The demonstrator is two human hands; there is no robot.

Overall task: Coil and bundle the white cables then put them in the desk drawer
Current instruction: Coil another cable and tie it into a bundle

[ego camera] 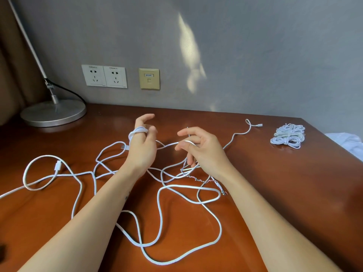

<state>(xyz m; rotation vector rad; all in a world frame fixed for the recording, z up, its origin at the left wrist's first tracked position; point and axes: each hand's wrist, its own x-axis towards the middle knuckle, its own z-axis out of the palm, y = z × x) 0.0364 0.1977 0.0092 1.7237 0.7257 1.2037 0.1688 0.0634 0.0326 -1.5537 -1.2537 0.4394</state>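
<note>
Loose white cables (163, 195) sprawl in loops over the brown desk (275, 183). My left hand (142, 146) is raised above them, with a few turns of white cable (137, 131) wound round its fingers. My right hand (200, 148) hovers beside it and pinches a strand of the same cable that runs between the two hands. A thin multicoloured twist tie (204, 180) hangs from under my right hand onto the desk. A finished bundle of coiled white cables (287, 135) lies at the far right of the desk. No drawer is in view.
A lamp with a round metal base (53, 113) stands at the back left, its black cord trailing behind. Two wall sockets (104, 76) and a beige data port (149, 78) sit on the grey wall. The desk's right edge (337, 146) runs diagonally past the bundle.
</note>
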